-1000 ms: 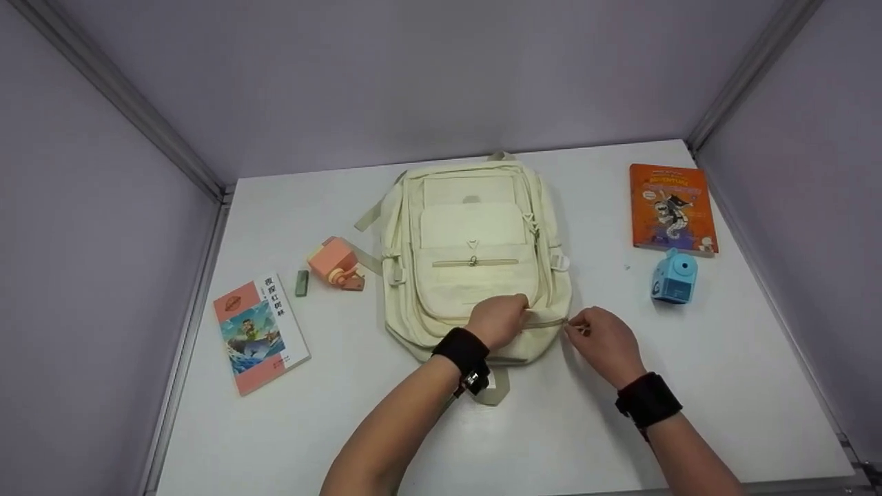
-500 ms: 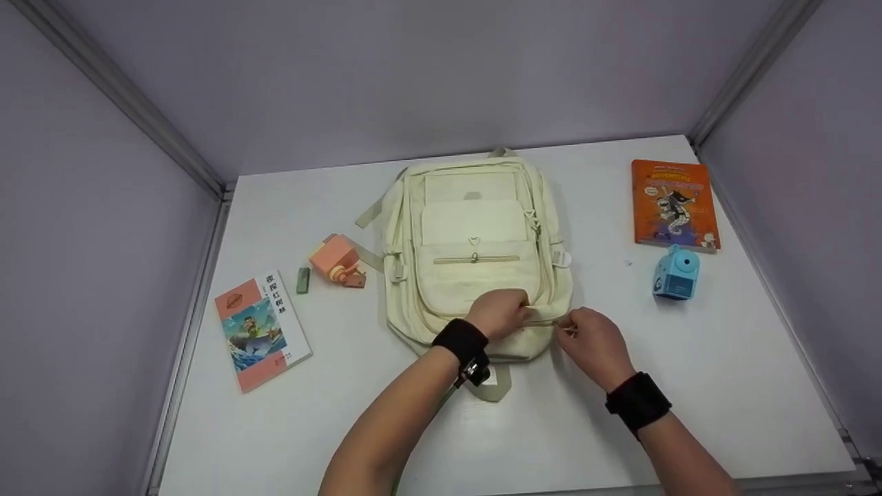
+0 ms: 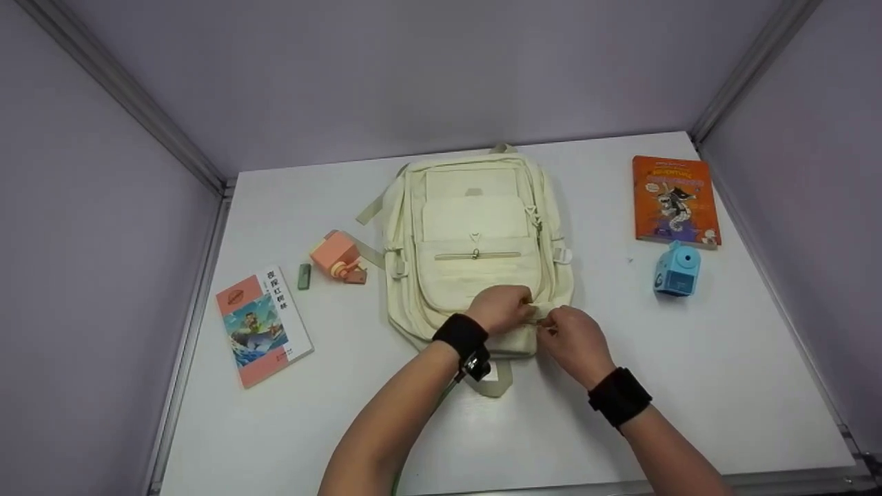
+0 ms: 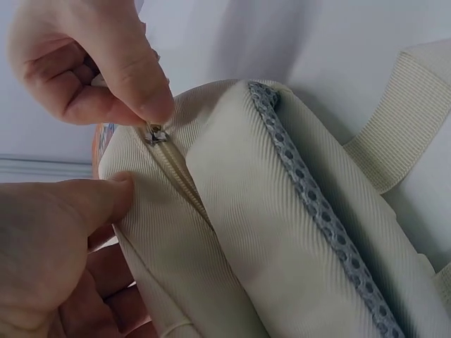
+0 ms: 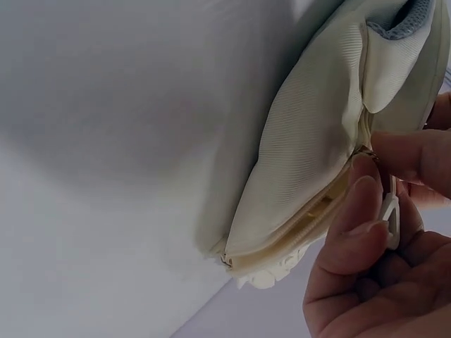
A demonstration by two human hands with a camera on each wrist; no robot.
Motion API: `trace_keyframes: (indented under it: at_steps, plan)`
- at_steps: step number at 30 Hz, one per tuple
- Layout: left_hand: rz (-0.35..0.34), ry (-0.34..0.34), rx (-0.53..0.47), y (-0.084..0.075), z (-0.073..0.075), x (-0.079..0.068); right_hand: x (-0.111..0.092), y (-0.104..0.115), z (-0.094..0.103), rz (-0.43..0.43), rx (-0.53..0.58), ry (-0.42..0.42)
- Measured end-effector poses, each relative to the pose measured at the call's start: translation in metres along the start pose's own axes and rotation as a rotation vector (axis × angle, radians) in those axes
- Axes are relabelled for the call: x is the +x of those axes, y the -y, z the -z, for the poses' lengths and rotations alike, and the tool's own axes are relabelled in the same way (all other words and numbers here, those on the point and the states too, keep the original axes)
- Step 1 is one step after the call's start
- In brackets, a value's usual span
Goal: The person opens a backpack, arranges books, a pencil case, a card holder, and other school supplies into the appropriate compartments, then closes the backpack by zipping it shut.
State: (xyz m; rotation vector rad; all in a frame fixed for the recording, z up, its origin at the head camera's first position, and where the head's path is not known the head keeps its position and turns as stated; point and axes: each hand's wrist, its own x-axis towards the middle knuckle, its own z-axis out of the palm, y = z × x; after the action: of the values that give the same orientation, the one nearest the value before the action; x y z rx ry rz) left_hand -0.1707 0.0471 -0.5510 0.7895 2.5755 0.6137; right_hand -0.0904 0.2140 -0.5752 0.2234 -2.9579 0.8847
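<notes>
A cream backpack (image 3: pixel 475 213) lies on the white table, front side up. My left hand (image 3: pixel 501 308) grips its fabric near the lower end; in the left wrist view the left thumb (image 4: pixel 106 201) presses the cloth beside a zipper (image 4: pixel 180 172). Close by, my right hand (image 3: pixel 575 344) pinches the zipper's slider between thumb and fingertips. A pale loop-shaped pull (image 5: pixel 391 220) hangs by those fingers in the right wrist view. Behind the slider the zipper (image 5: pixel 303 222) is parted, showing a narrow gap. Grey mesh trim (image 4: pixel 317 204) edges the bag's other side.
Left of the bag are a peach pencil sharpener (image 3: pixel 335 255), a small green eraser-like block (image 3: pixel 304 276) and a pink-and-white book (image 3: pixel 265 327). To the right lie an orange book (image 3: pixel 677 200) and a blue pencil sharpener (image 3: pixel 678 270). Walls surround the table on three sides.
My right hand has drawn the slider leftward from the bag's right edge, coming up near the left hand. The left hand keeps its grip in about the same place.
</notes>
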Motion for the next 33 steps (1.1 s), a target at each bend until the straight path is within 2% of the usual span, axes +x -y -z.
trace_keyframes:
  at_steps: [4, 9, 14, 18, 21, 27, 33]
  plan:
    - [-0.020, 0.002, 0.003, 0.000, 0.001, -0.001, 0.001, 0.005, -0.005, 0.024, -0.015, -0.018]
    - [-0.008, -0.002, -0.016, 0.001, 0.004, -0.002, 0.003, 0.006, -0.009, 0.054, -0.011, -0.031]
    - [0.001, 0.017, -0.051, 0.003, 0.002, -0.007, 0.003, 0.001, -0.010, 0.025, 0.004, -0.002]
    - [-0.058, 0.056, -0.015, 0.006, 0.002, -0.018, 0.000, -0.003, -0.008, -0.005, -0.002, 0.019]
    - [-0.106, 0.054, 0.043, 0.014, 0.003, -0.029, 0.000, -0.005, -0.006, -0.021, -0.012, 0.019]
    - [-0.105, -0.025, 0.098, 0.032, 0.002, -0.050, 0.001, -0.007, -0.004, -0.029, -0.016, -0.005]
    - [-0.107, -0.135, 0.087, 0.041, -0.005, -0.058, 0.000, -0.007, -0.006, -0.063, 0.050, -0.011]
